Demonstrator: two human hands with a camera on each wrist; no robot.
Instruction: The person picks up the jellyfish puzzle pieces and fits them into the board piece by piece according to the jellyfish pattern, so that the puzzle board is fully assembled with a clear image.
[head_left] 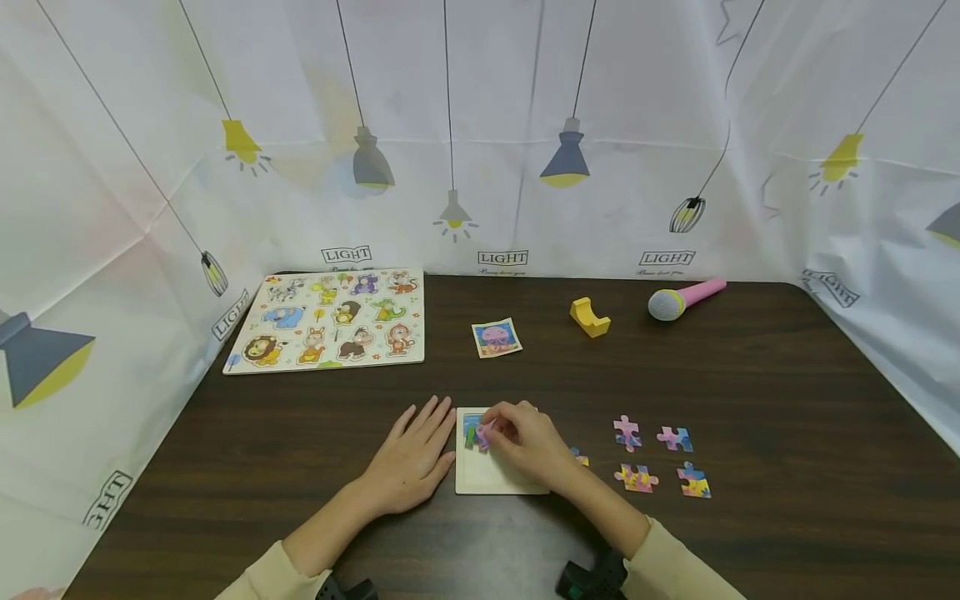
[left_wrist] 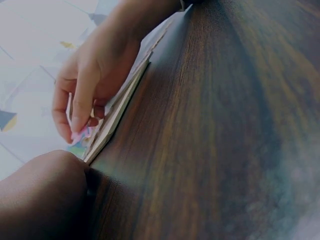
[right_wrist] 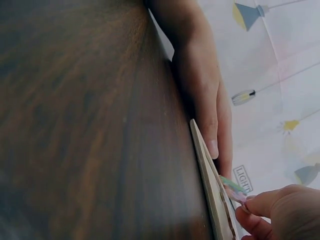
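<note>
My left hand lies on the table with fingers spread straight, its thumb at the left edge of a cream puzzle tray. Over the tray's upper left part, my right hand pinches a pink jigsaw piece between thumb and fingers. In the right wrist view this jigsaw piece is tilted above the tray and shows some green. A blue patch shows in the tray's upper left corner. The hand hides much of the tray's right side.
Several loose jigsaw pieces lie to the right, one partly behind my right wrist. Farther back are an animal board, an octopus picture card, a yellow curved block and a pink toy microphone. A printed cloth hangs behind the table.
</note>
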